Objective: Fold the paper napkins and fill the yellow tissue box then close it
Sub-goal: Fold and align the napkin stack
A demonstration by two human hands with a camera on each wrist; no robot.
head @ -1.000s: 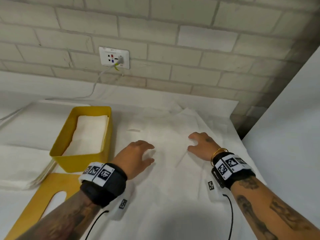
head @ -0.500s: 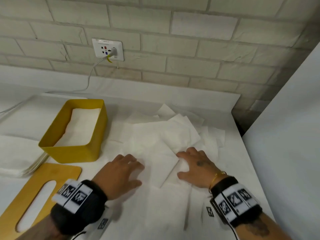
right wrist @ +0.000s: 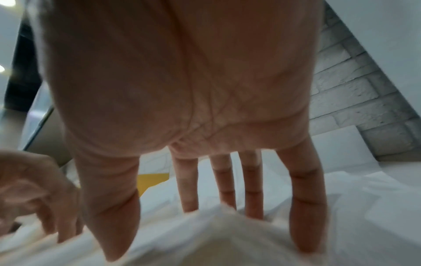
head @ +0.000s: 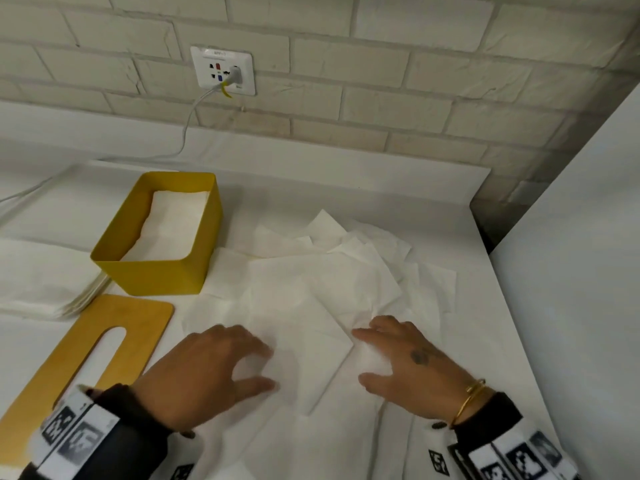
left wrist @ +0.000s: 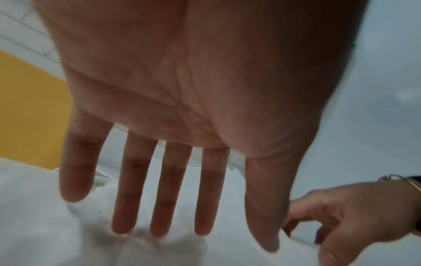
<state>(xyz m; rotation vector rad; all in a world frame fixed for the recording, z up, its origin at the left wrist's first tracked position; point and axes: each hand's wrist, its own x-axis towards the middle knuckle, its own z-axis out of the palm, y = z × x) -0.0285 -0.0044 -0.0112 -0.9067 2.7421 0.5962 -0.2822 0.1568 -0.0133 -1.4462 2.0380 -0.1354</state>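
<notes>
Pressing down w/ both palms in the head view: left hand (head: pixel 204 372) and right hand (head: pixel 412 368) are lying flat, fingers spread and mostly straight, on the loose paper napkins (head: pixel 325 292) scattered over the counter (head: pixel 512 358) toward its right edge. Neither hand is gripping anything. One napkin is sitting between the hands, corner pointing at the near edge. Yellow tissue box (head: pixel 162 275) is standing open near the counter's left side, just beside the napkin spread, w/ folded napkins (head: pixel 173 223) lying inside. Its yellow lid (head: pixel 69 358), w/ a long slot, is lying flat at the near left, just in front of the box. A napkin stack (head: pixel 41 289) is sitting at the left edge, touching the box's near left corner. Wall socket (head: pixel 224 70) w/ a cable plugged in is showing on the brick wall behind.

Left wrist view: left hand's fingers (left wrist: pixel 168 189) are stretching straight and apart over white paper, tips blurred; contact can't be told. Right hand is showing at the lower right, fingers bent onto the paper. Yellow showing at left.

Right wrist view: right hand's fingers (right wrist: pixel 250 189) are reaching straight down, tips on rumpled white napkin. Picture is blurry.
</notes>
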